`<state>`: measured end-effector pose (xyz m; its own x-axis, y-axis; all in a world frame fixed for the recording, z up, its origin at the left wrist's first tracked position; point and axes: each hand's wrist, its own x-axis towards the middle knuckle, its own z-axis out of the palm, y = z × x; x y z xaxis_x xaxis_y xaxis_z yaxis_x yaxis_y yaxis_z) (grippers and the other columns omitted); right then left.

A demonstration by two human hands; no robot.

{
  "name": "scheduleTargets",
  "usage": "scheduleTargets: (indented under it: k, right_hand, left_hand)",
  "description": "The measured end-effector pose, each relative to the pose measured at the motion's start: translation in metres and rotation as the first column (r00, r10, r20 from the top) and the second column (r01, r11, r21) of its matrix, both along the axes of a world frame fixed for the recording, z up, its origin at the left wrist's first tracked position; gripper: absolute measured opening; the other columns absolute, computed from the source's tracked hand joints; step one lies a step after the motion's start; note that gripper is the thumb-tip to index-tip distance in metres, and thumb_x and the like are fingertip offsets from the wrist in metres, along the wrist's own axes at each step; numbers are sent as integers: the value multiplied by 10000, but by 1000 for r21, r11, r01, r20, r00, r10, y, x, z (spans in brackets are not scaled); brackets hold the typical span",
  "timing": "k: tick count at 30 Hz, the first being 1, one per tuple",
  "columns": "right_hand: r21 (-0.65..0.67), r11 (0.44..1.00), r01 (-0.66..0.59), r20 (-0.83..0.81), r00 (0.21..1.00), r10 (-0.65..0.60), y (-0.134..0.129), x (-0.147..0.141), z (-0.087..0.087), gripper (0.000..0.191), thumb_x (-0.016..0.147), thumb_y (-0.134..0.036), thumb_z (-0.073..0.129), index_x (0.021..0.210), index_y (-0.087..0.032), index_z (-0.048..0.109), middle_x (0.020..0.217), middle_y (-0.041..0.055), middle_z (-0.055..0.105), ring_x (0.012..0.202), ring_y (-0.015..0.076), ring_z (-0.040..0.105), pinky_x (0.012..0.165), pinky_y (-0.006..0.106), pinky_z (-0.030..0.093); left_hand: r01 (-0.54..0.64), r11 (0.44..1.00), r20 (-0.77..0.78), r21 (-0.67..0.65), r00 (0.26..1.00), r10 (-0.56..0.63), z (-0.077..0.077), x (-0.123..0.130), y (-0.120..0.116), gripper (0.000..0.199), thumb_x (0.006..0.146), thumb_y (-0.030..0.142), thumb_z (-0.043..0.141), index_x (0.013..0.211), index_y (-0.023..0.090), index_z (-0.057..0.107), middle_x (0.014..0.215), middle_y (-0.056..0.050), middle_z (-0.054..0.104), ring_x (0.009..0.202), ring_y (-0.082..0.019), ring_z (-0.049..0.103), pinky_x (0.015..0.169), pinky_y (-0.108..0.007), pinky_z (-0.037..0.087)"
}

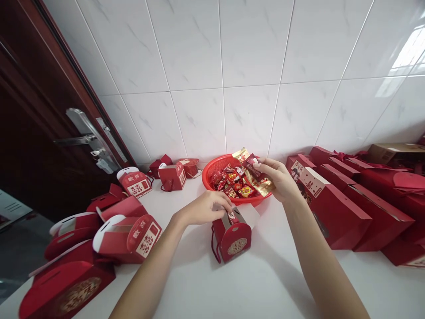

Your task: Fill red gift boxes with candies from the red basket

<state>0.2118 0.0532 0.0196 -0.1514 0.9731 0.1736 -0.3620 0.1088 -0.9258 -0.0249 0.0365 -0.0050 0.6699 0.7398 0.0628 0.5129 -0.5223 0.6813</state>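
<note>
My left hand [207, 207] is over the opening of a small red gift box [231, 237], its fingers closed on a red-wrapped candy [233, 216] at the top. The box stands upright on the white table, flaps raised, a dark red cord handle [215, 248] hanging at its left. Above the right side of a red plastic basket [206, 173], my right hand [277, 177] grips a dark red candy packet [253, 164], with gold-wrapped candies [264, 187] against it. Several mixed candies [232, 181] fill the basket. The fingers partly hide both holds.
Several red gift boxes [142, 239] crowd the left side, and smaller ones [173, 176] stand near the wall. Tall red boxes [335, 208] line the right, with a cardboard box [387, 153] behind. A white tiled wall [252, 53] borders the table; a dark door [33, 110] is at left.
</note>
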Motion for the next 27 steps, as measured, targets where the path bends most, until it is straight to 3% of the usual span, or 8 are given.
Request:
scheduleTargets:
  k: [2, 8, 14, 21, 27]
  right_hand:
    - [15, 999, -36, 38, 999, 36, -3, -1, 0, 248, 681, -373, 839, 810, -207, 707, 793, 7, 732, 718, 184, 678, 649, 284, 532]
    - [96, 992, -82, 192, 979, 62, -10, -3, 0, 262, 744, -412, 813, 855, -197, 713, 847, 24, 718, 767, 179, 665, 686, 287, 512]
    - [173, 947, -272, 447, 878, 171, -10, -4, -7, 289, 769, -445, 795, 845, -174, 727, 789, 33, 689, 730, 176, 625, 629, 282, 473]
    - [246, 930, -272, 362, 916, 172, -9, -24, -14, 298, 778, -451, 781, 884, -178, 734, 876, 48, 705, 802, 188, 633, 693, 302, 493]
    - [154, 865, -478, 561, 763, 322, -10, -32, -23, 271, 829, -421, 726, 893, -159, 754, 782, 21, 662, 717, 153, 569, 662, 272, 450]
  left_hand:
    - [-2, 1000, -79, 5, 997, 2, 6, -2, -4, 378, 732, 19, 515, 891, 215, 796, 1188, -38, 712, 1001, -188, 670, 778, -261, 501]
    - [-22, 1000, -215, -5, 976, 20, 19, -20, -9, 337, 713, 72, 575, 936, 235, 769, 1213, -14, 708, 1146, -233, 634, 960, -306, 467]
    - [-121, 983, -282, -135, 956, 79, 17, -33, -3, 322, 723, 264, 669, 1035, 197, 711, 1051, -53, 712, 955, -236, 665, 808, -319, 517]
    - [-218, 970, -354, -109, 920, 167, 15, -34, 0, 393, 733, 427, 715, 1078, 240, 717, 1194, -60, 657, 1049, -256, 631, 852, -322, 498]
    - [-180, 964, -368, -196, 924, 98, 11, -35, 4, 406, 725, 451, 708, 1035, 190, 687, 1038, -57, 695, 955, -237, 661, 788, -283, 494]
